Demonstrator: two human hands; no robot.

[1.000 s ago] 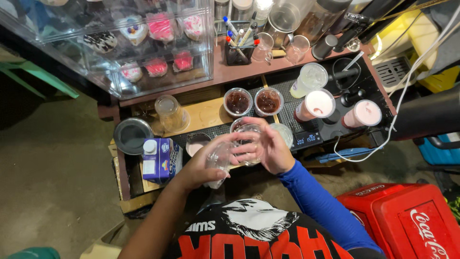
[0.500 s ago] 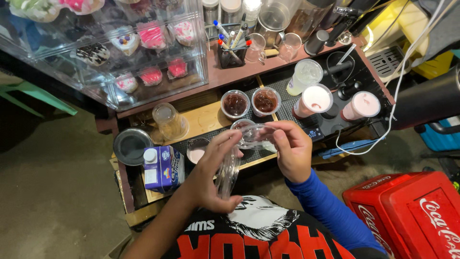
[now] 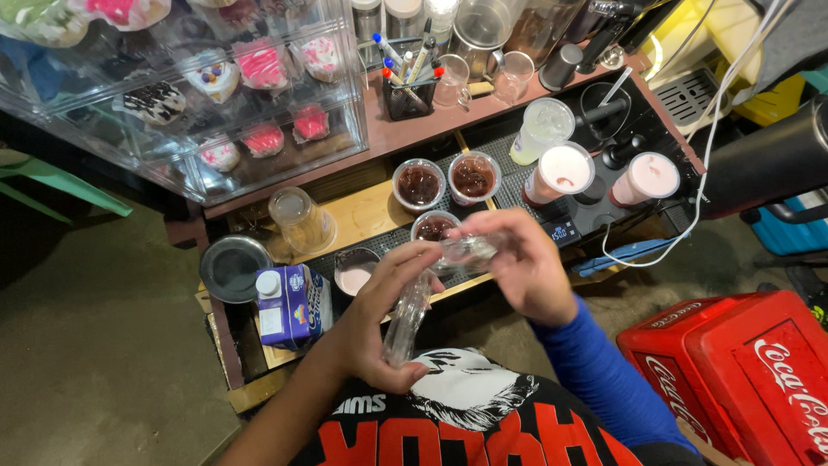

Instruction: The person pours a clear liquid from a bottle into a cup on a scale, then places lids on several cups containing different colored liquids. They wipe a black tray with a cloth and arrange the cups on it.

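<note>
From the head camera I look straight down on both hands, held close above the near edge of the table [image 3: 379,211]. My left hand [image 3: 379,324] is curled around a stack of clear plastic cups [image 3: 407,318], which tilts from near the chest up toward the right. My right hand [image 3: 526,267] pinches the top end of a clear cup [image 3: 470,252] between thumb and fingers, just above the stack; whether this cup is already free of the stack I cannot tell, since the plastic is see-through.

The hands cover part of a small cup of dark filling [image 3: 434,226]. Behind it stand two more cups of dark filling [image 3: 420,184] [image 3: 473,175]. To the right stand two pink drinks [image 3: 562,170] [image 3: 647,179] and an iced clear drink [image 3: 543,128]. To the left of the hands sit a cup of pink liquid [image 3: 355,273], a blue milk carton [image 3: 293,304], a round dark lid [image 3: 233,267] and an upturned clear cup [image 3: 299,218]. A clear display case of decorated cakes [image 3: 224,95] fills the upper left. A red crate [image 3: 742,371] stands on the floor at right.
</note>
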